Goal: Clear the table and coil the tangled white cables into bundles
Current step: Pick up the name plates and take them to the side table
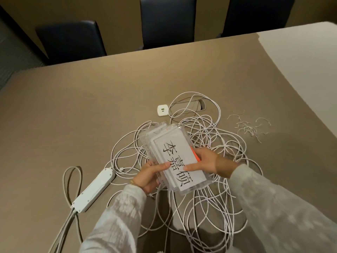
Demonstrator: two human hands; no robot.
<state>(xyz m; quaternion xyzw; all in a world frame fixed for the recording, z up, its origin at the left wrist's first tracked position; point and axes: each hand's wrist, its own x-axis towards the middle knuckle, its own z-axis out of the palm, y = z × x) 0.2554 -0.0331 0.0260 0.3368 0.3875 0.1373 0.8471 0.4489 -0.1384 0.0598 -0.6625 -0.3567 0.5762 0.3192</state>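
A stack of clear acrylic name plates [173,143] with a white card of black characters on top is held above the cable tangle. My left hand [151,177] grips its left edge, thumb on top. My right hand [204,161] grips the right edge, thumb on the card, next to an orange strip. Tangled white cables [209,194] spread in many loops over the brown table [73,115] beneath and around the stack.
A white power strip [93,189] with grey cords lies left of the tangle. A small white charger [162,110] and a table cable port [197,105] sit behind it. Loose twist ties [248,125] lie to the right. Dark chairs [166,21] stand beyond the far edge.
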